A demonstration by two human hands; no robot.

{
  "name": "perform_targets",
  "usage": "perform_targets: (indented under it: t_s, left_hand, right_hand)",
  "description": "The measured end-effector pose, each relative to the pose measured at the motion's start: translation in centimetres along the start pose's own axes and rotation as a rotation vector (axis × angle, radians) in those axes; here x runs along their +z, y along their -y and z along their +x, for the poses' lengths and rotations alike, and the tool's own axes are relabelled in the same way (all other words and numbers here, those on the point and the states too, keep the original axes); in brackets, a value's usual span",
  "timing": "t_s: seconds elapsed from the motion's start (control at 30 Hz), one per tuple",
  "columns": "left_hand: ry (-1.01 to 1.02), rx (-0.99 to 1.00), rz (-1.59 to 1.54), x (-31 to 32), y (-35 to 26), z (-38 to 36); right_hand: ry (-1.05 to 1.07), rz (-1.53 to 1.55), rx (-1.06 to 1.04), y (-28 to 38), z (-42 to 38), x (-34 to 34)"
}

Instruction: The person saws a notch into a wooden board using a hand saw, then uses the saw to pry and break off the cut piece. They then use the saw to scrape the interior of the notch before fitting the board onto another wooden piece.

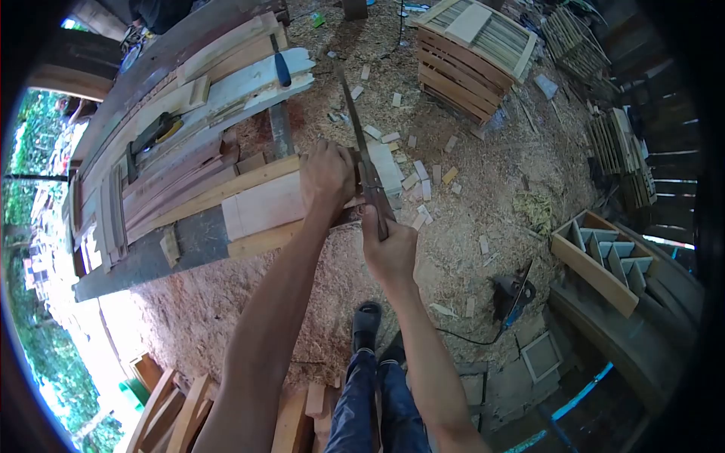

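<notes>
My right hand (390, 249) is closed round the handle of a handsaw (353, 109), whose long narrow blade points away from me. The blade runs beside the right end of a pale board (264, 205) on the workbench (198, 240). My left hand (326, 175) grips the board near that end, just left of the blade, with its fingers curled over the wood. The saw's teeth and their exact contact with the wood cannot be made out. Several small offcuts (423, 171) lie on the floor right of the blade.
Planks, a blue-handled chisel (282, 69) and a black-and-yellow tool (156, 134) lie on the bench. Slatted wooden frames (464, 64) are stacked at the back. A corded power tool (513, 297) rests on the sawdust floor, near a divided wooden box (596, 268) at right.
</notes>
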State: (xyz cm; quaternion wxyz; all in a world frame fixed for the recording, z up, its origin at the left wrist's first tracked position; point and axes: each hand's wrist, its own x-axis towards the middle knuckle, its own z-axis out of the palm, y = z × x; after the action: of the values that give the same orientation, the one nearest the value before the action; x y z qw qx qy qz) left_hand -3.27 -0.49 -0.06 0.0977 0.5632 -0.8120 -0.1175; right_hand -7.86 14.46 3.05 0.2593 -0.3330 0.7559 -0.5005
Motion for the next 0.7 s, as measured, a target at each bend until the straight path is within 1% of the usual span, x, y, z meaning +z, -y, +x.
perform_targets:
  t_s: [0.03, 0.07, 0.1, 0.13, 0.2, 0.3, 0.33, 0.43, 0.53, 0.7]
  left_hand:
    - [0.014, -0.001, 0.006, -0.1, 0.1, -0.3]
    - [0.017, 0.022, 0.03, -0.1, 0.3, -0.5]
    - [0.014, 0.005, 0.044, 0.2, 0.4, -0.5]
    - [0.013, 0.002, 0.039, 0.4, 0.3, -0.4]
    - [0.012, -0.001, 0.043, 0.3, 1.0, -0.3]
    - [-0.035, 0.055, 0.061, 0.5, 0.6, -0.5]
    - [-0.036, 0.049, 0.056, 0.5, 0.5, -0.5]
    - [-0.064, 0.051, 0.011, 0.4, 0.5, -0.6]
    - [-0.041, 0.042, 0.023, 0.5, 0.5, -0.8]
    - [-0.059, 0.053, -0.026, 0.4, 0.4, -0.7]
  right_hand:
    - [0.016, -0.002, -0.003, -0.4, -0.2, 0.0]
    - [0.045, 0.061, 0.059, -0.8, -0.5, -0.2]
    - [0.07, 0.125, 0.121, -0.8, -0.6, -0.3]
    - [0.084, 0.136, 0.123, -0.3, -0.6, -0.8]
    - [0.081, 0.142, 0.239, 0.7, -0.3, -1.8]
    - [0.1, 0.122, 0.264, -0.5, -4.1, -4.0]
    - [0.1, 0.054, 0.238, -1.3, -5.8, -4.8]
    - [0.138, 0.025, 0.233, -2.9, -10.3, -6.9]
    - [0.129, 0.019, 0.245, -3.5, -14.1, -8.6]
    - [0.088, 0.041, 0.235, -5.9, -15.7, -8.7]
